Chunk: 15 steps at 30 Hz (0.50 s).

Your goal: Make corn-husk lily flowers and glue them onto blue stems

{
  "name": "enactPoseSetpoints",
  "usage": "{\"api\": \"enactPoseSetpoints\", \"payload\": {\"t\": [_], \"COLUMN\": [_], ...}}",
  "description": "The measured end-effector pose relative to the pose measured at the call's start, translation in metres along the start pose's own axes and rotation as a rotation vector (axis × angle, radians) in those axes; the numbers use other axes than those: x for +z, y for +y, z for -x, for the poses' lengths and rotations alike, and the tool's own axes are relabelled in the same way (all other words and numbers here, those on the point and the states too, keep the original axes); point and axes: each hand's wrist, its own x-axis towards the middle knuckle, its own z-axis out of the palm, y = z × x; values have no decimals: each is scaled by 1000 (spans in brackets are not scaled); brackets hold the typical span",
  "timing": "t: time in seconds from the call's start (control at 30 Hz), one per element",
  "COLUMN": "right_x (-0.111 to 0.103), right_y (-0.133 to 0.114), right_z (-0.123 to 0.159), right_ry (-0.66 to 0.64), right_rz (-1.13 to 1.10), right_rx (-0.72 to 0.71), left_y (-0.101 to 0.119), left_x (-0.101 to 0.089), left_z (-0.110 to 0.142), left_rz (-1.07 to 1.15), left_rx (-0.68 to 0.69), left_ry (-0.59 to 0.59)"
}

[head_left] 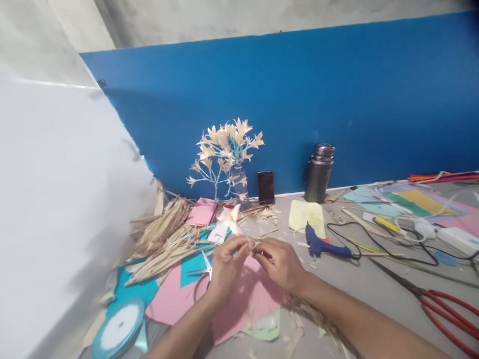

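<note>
A cream husk-like flower [230, 219] with pointed petals stands up above my left hand [229, 262], whose thumb and fingers are pinched at its base. Close beside it, my right hand [279, 262] is also pinched, near the flower's lower end; whatever lies between its fingers is too small to make out. Under both hands lies pink paper [249, 299]. Scissors [205, 269] with open blades lie just left of my left hand, partly hidden by it. A blue glue gun [318, 244] rests right of my right hand.
Dried husks [164, 239] lie at the left, with a teal ribbon roll [119, 326] nearer. Behind stand a vase [239, 182] of similar flowers, a phone [266, 187] and a flask [320, 172]. Red-handled shears [445, 309], cords and coloured paper [422, 202] lie right.
</note>
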Motion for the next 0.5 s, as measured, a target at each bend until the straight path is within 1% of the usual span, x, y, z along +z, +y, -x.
{"api": "enactPoseSetpoints", "payload": {"t": [0.1, 0.2, 0.27, 0.37, 0.43, 0.5], "right_x": [3, 6, 8, 8, 7, 5], "right_y": [4, 8, 9, 6, 2, -1], "right_z": [1, 3, 4, 6, 6, 4], "right_ry": [-106, -192, -217, -223, -227, -240], "right_rz": [-45, -49, -55, -61, -52, -46], "right_rx": [68, 72, 37, -15, -6, 40], "left_y": [1, 0, -1, 1, 3, 6], "left_x": [-2, -4, -5, -7, -9, -10], "left_z": [-3, -5, -6, -8, -9, -11], "left_rz": [93, 158, 180, 181, 187, 203], "left_rx": [-111, -158, -170, -162, -151, -137], "left_ry": [75, 162, 179, 156, 179, 227]}}
